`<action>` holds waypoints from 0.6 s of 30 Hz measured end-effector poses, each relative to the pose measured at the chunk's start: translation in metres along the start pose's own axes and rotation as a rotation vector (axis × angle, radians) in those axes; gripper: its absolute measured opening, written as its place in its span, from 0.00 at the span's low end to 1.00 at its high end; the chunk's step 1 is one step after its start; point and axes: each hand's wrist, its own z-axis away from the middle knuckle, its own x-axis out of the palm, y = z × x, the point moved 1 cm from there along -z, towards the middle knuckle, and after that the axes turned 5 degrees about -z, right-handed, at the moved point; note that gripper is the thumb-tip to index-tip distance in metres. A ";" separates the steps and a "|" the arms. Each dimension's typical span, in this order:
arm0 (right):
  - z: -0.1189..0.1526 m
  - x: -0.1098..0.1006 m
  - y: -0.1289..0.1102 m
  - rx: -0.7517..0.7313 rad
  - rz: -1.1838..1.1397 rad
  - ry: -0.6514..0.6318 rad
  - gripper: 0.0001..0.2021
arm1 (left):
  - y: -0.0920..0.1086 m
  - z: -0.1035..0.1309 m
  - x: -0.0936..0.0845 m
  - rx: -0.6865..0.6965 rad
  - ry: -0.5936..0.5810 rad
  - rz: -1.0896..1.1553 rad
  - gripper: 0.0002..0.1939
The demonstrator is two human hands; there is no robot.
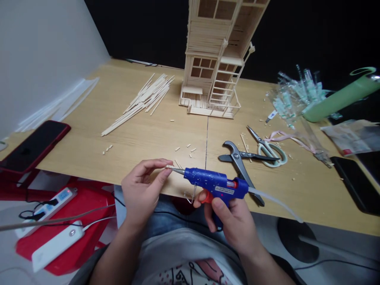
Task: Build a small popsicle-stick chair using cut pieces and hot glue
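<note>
While the right grip [233, 217] is wrapped round the glue gun [204, 178], finger at the trigger [207, 197], the left grip [140, 192] pinches a wood bit [168, 166] at the nozzle [179, 171], near the counter [74, 152] edge.

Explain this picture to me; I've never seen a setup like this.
There is no machine here: you see a person's two bare hands, filmed by a camera worn on the head, looking forward and down. The right hand grips a blue glue gun, with a glue stick poking out behind. The left hand pinches a small pale piece at the nozzle. On the table lie thin sticks, cutters and scissors; a wooden model house stands at the back.
</note>
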 end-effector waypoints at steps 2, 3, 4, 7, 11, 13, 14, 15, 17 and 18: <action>0.000 0.002 0.000 -0.008 0.026 0.015 0.20 | -0.001 0.000 -0.001 0.032 0.007 0.016 0.05; 0.000 0.003 0.001 -0.018 0.036 0.015 0.20 | -0.001 0.000 -0.002 0.051 0.011 0.018 0.05; 0.000 0.003 0.001 -0.031 0.046 0.007 0.20 | -0.001 -0.001 -0.002 0.072 0.016 0.014 0.05; -0.001 0.001 0.004 -0.071 0.072 -0.040 0.18 | -0.003 -0.002 -0.004 0.156 0.033 -0.028 0.08; -0.001 -0.002 0.006 -0.082 0.112 -0.085 0.16 | -0.004 -0.003 -0.005 0.238 0.041 -0.064 0.10; 0.000 -0.003 0.007 -0.085 0.130 -0.098 0.15 | -0.004 -0.003 -0.004 0.265 0.036 -0.064 0.11; 0.000 -0.003 0.008 -0.090 0.134 -0.099 0.15 | -0.004 -0.003 -0.004 0.278 0.034 -0.061 0.12; 0.001 -0.003 0.008 -0.095 0.137 -0.099 0.15 | -0.004 -0.003 -0.004 0.291 0.034 -0.058 0.12; 0.001 -0.003 0.007 -0.104 0.137 -0.099 0.15 | -0.003 -0.003 -0.003 0.307 0.037 -0.058 0.13; 0.001 -0.003 0.007 -0.107 0.136 -0.099 0.15 | -0.003 -0.003 -0.003 0.312 0.039 -0.060 0.13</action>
